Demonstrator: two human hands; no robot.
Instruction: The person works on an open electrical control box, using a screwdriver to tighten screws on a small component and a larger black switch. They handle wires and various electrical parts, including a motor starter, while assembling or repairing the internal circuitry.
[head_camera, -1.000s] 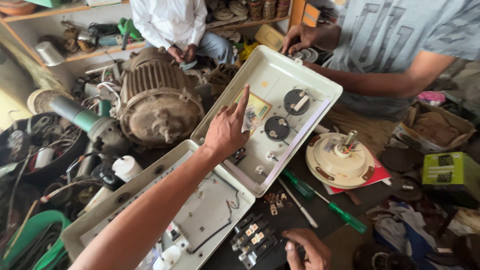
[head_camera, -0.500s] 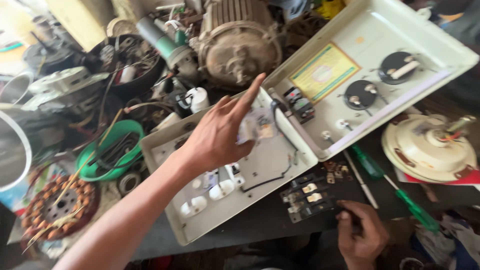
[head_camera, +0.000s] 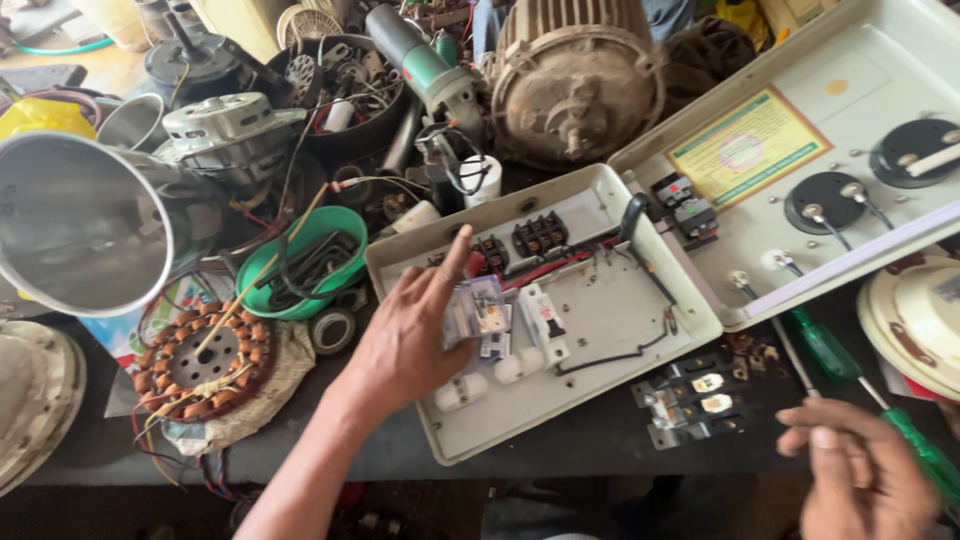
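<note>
Fingers of my left hand (head_camera: 410, 335) spread open over the panel box (head_camera: 600, 400), touching the small module (head_camera: 478, 315) there; my right hand (head_camera: 865, 475), loosely curled and empty, rests far right.

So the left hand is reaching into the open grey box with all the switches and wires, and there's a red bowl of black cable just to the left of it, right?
Almost. The left hand does reach into the open grey box, among its switches and wires, but the bowl beside it holding black cable is green, not red. The head view shows this plainly.
</note>
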